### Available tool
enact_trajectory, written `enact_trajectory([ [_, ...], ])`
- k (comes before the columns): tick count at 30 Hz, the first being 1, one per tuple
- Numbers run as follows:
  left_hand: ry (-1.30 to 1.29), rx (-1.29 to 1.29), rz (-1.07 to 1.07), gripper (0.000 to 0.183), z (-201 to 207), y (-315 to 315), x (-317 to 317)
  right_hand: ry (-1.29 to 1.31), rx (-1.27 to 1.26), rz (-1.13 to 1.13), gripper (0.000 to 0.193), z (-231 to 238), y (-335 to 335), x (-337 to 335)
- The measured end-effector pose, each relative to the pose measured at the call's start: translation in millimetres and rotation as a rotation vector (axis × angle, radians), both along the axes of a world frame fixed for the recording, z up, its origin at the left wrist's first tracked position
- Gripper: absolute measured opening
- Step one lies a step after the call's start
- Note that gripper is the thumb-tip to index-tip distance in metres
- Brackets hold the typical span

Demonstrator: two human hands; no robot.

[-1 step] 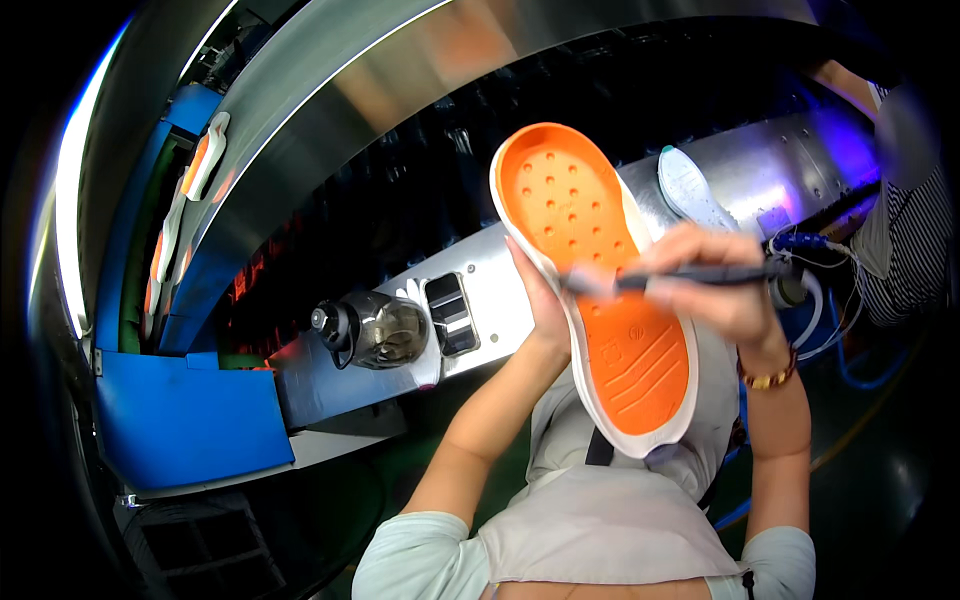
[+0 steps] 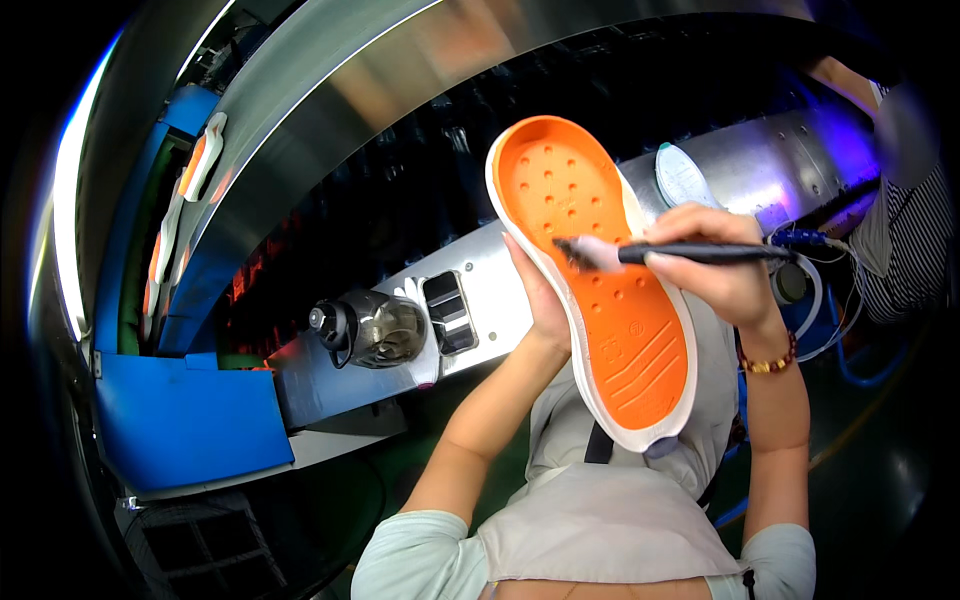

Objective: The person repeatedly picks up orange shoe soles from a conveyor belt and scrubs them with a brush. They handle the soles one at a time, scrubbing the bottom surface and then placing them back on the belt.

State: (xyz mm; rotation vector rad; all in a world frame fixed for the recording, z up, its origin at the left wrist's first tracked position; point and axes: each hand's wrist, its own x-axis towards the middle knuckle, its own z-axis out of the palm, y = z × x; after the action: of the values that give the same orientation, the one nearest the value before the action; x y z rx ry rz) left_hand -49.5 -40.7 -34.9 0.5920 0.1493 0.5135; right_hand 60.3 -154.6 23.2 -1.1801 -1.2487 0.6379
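Observation:
An orange shoe sole (image 2: 640, 350) with a raised white rim is held up before me, its dimpled and grooved inside facing me. My left hand (image 2: 541, 300) grips it by the left edge, with the fingers hidden behind it. In my right hand (image 2: 725, 280) is a brush (image 2: 690, 253) with a black handle and pale ferrule, pinched between thumb and fingers. The dark bristles meet the orange surface near the middle of the sole, among the dimples.
A dark, see-through bottle (image 2: 385, 328) stands on the metal ledge (image 2: 500, 285) beside a black tray (image 2: 451, 315). Farther right lies a pale blue sole (image 2: 684, 178). More soles (image 2: 205, 158) sit by the curved machine at left. A person in stripes (image 2: 905, 245) is at right, near cables.
The brush has moved slightly up and left over the sole, its blur now gone. The sole has shifted a little up and left. My left hand keeps its hold.

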Motion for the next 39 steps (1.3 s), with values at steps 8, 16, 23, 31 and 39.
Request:
enact_trajectory([
  [8, 0.001, 0.126, 0.334, 0.069, 18, 9, 3, 0.098, -0.015, 0.044, 0.016, -9, -11, -2],
  [16, -0.052, 0.165, 0.463, 0.072, 14, 34, -3, 0.126, -0.053, 0.109, 0.019, -19, -26, -1],
  [23, -0.012, 0.257, 0.487, 0.073, 31, 43, -10, 0.035, -0.073, 0.250, 0.018, -21, -45, 0],
  [31, -0.154, 0.264, 0.476, 0.067, 35, 59, -7, -0.187, -0.009, 0.183, 0.021, -22, -41, 3],
  [39, -0.273, 0.141, 0.348, 0.069, 29, 64, 5, -0.274, -0.117, 0.084, 0.022, -21, -43, 2],
])
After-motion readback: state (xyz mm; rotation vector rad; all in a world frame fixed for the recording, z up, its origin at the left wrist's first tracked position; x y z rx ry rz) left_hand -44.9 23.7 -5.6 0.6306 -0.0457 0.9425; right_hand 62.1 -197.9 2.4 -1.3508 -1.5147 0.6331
